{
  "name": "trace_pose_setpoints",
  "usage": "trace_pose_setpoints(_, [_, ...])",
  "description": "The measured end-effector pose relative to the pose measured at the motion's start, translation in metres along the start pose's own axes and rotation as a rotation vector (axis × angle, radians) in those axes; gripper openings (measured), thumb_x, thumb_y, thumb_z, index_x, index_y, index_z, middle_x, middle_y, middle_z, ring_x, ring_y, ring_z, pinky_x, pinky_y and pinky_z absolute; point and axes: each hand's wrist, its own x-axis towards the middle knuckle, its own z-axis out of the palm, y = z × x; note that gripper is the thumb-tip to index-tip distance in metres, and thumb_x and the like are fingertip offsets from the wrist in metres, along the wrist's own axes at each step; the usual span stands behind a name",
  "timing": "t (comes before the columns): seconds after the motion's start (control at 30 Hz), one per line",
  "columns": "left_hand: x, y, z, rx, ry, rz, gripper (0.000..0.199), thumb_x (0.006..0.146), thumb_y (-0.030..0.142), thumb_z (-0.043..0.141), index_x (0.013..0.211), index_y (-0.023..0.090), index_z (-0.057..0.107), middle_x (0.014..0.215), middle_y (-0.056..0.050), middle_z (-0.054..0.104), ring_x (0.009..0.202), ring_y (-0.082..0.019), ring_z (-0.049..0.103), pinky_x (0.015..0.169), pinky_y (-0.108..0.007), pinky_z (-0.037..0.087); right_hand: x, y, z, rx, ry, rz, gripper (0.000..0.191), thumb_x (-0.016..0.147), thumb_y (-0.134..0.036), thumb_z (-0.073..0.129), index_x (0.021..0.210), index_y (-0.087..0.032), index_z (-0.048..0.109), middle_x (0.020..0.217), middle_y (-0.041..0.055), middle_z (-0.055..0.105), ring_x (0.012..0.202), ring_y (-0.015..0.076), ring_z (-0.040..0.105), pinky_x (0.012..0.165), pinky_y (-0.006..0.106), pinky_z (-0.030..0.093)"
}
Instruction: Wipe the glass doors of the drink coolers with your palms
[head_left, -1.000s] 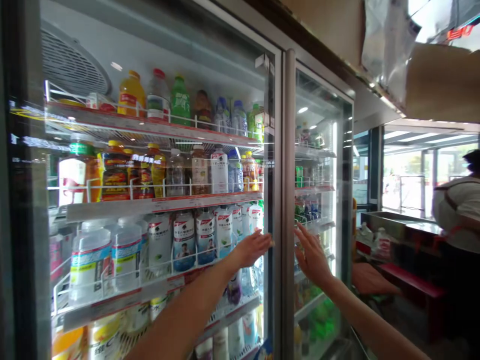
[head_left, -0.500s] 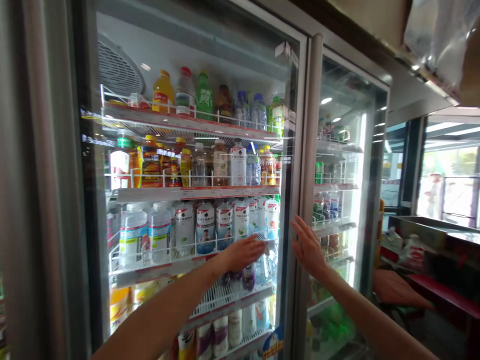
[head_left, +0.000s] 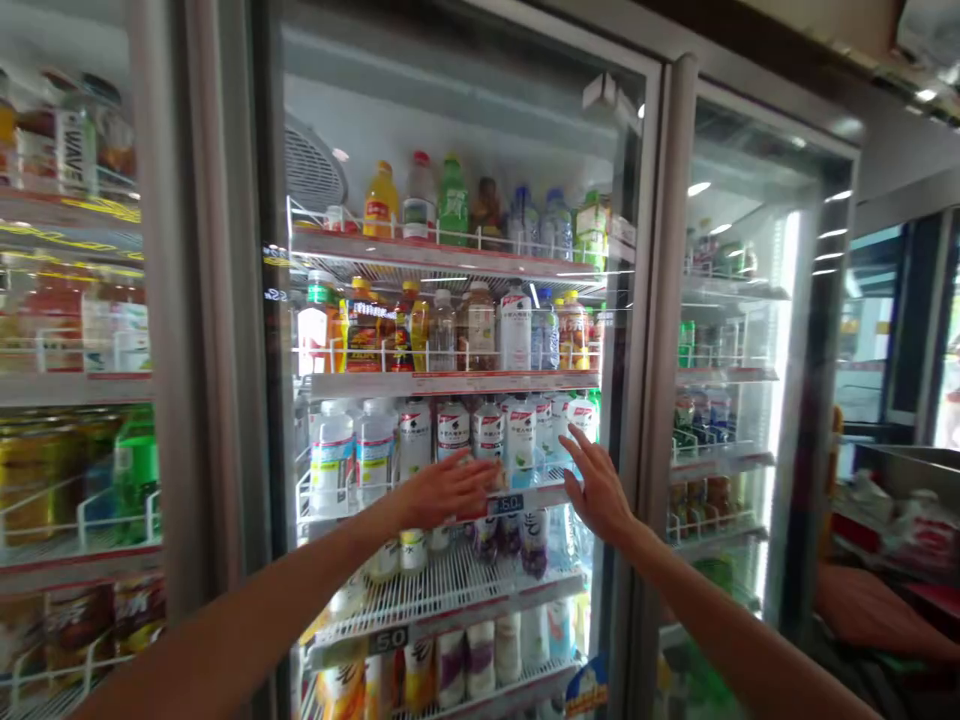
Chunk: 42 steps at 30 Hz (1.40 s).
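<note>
My left hand (head_left: 456, 490) is held palm down, fingers stretched out and holding nothing, in front of the middle shelf of a drinks fridge. Behind it stand white-labelled bottles (head_left: 453, 428) in a row. To its right, my right hand (head_left: 598, 492) is raised with its fingers spread, in front of the glass door (head_left: 517, 90) near its right side. Whether either hand touches the glass I cannot tell. A small price tag (head_left: 510, 504) shows on the shelf edge between the hands. Below it are dark purple bottles (head_left: 533, 545) on a wire shelf.
Coloured bottles (head_left: 453, 200) line the top shelf, with tea and juice bottles (head_left: 480, 328) beneath. A metal door frame (head_left: 664, 300) separates this section from a right-hand fridge section (head_left: 727, 370). Another stocked section (head_left: 67, 330) is at the left. A red seat (head_left: 885, 610) stands at the right.
The view has swung left, bringing the left fridge section in. Both hands have moved left across the fridge; my right hand has gone from the door frame to in front of the glass.
</note>
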Motion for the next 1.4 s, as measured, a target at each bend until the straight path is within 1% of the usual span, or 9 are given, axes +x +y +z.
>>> trace_pose_setpoints(0.2, [-0.026, -0.053, -0.036, 0.132, 0.076, -0.533, 0.053, 0.087, 0.017, 0.042, 0.138, 0.025, 0.035, 0.149, -0.008, 0.033, 0.142, -0.020, 0.017, 0.115, -0.051, 0.006, 0.014, -0.019, 0.009, 0.002, 0.058, 0.047, 0.048, 0.089, -0.022, 0.039, 0.137, -0.023, 0.039, 0.144, 0.0126, 0.040, 0.132, 0.0263, 0.039, 0.105, 0.053, 0.034])
trace_pose_setpoints(0.4, [-0.064, 0.004, -0.022, 0.001, 0.007, -0.045, 0.043, 0.086, 0.022, 0.046, 0.128, 0.024, 0.048, 0.145, -0.004, 0.040, 0.140, -0.016, 0.023, 0.117, -0.042, 0.005, 0.017, -0.049, 0.028, 0.037, 0.005, -0.036, 0.050, 0.087, -0.018, 0.039, 0.137, -0.023, 0.038, 0.145, 0.0122, 0.038, 0.136, 0.0248, 0.034, 0.107, 0.053, 0.031])
trace_pose_setpoints(0.63, [-0.080, -0.048, -0.053, 0.232, 0.078, -0.643, 0.045, 0.088, 0.017, 0.042, 0.132, 0.026, 0.045, 0.145, -0.009, 0.038, 0.140, -0.018, 0.021, 0.116, -0.047, 0.008, 0.024, -0.070, 0.042, 0.077, 0.018, -0.007, 0.049, 0.088, -0.019, 0.039, 0.137, -0.023, 0.039, 0.146, 0.0121, 0.037, 0.137, 0.0249, 0.033, 0.107, 0.054, 0.031])
trace_pose_setpoints(0.8, [-0.106, 0.009, -0.039, 0.087, 0.029, -0.144, 0.037, 0.088, 0.022, 0.045, 0.123, 0.029, 0.052, 0.140, 0.001, 0.047, 0.139, -0.013, 0.025, 0.118, -0.040, 0.007, 0.017, -0.077, 0.046, 0.087, -0.016, -0.042, 0.050, 0.088, -0.019, 0.039, 0.137, -0.025, 0.039, 0.146, 0.0107, 0.038, 0.136, 0.0249, 0.035, 0.107, 0.053, 0.033])
trace_pose_setpoints(0.87, [-0.107, 0.007, -0.041, 0.064, -0.004, -0.063, 0.036, 0.089, 0.025, 0.044, 0.125, 0.029, 0.051, 0.140, 0.002, 0.048, 0.139, -0.012, 0.026, 0.118, -0.039, 0.007, 0.019, -0.077, 0.045, 0.087, -0.016, -0.043, 0.050, 0.088, -0.019, 0.039, 0.137, -0.025, 0.039, 0.146, 0.0107, 0.038, 0.136, 0.0248, 0.035, 0.106, 0.053, 0.033])
trace_pose_setpoints(1.07, [-0.092, -0.045, -0.052, 0.235, 0.096, -0.672, 0.043, 0.089, 0.019, 0.042, 0.132, 0.022, 0.044, 0.145, -0.011, 0.038, 0.142, -0.019, 0.017, 0.115, -0.050, 0.007, 0.022, -0.076, 0.038, 0.097, 0.010, 0.003, 0.048, 0.089, -0.020, 0.039, 0.137, -0.024, 0.038, 0.146, 0.0121, 0.038, 0.135, 0.0245, 0.036, 0.106, 0.054, 0.033])
trace_pose_setpoints(1.2, [-0.099, -0.016, -0.038, 0.031, 0.006, -0.119, 0.039, 0.087, 0.025, 0.045, 0.126, 0.028, 0.050, 0.144, -0.002, 0.041, 0.141, -0.014, 0.021, 0.117, -0.041, 0.005, 0.010, -0.075, 0.038, 0.095, -0.019, -0.030, 0.050, 0.089, -0.020, 0.040, 0.138, -0.025, 0.037, 0.146, 0.0113, 0.038, 0.135, 0.0247, 0.036, 0.106, 0.054, 0.034])
trace_pose_setpoints(1.27, [-0.101, -0.016, -0.038, -0.004, -0.038, -0.051, 0.041, 0.087, 0.025, 0.045, 0.128, 0.030, 0.048, 0.145, 0.000, 0.041, 0.140, -0.013, 0.024, 0.118, -0.039, 0.004, 0.006, -0.071, 0.037, 0.080, -0.021, -0.039, 0.050, 0.089, -0.019, 0.040, 0.138, -0.025, 0.037, 0.146, 0.0114, 0.038, 0.134, 0.0251, 0.037, 0.105, 0.053, 0.035])
trace_pose_setpoints(1.4, [-0.091, -0.049, -0.052, 0.169, 0.055, -0.619, 0.046, 0.089, 0.020, 0.042, 0.134, 0.027, 0.041, 0.147, -0.008, 0.036, 0.140, -0.018, 0.022, 0.116, -0.047, 0.006, 0.004, -0.061, 0.033, 0.053, 0.017, -0.010, 0.050, 0.089, -0.020, 0.040, 0.139, -0.025, 0.037, 0.146, 0.0117, 0.038, 0.133, 0.0266, 0.038, 0.104, 0.054, 0.036])
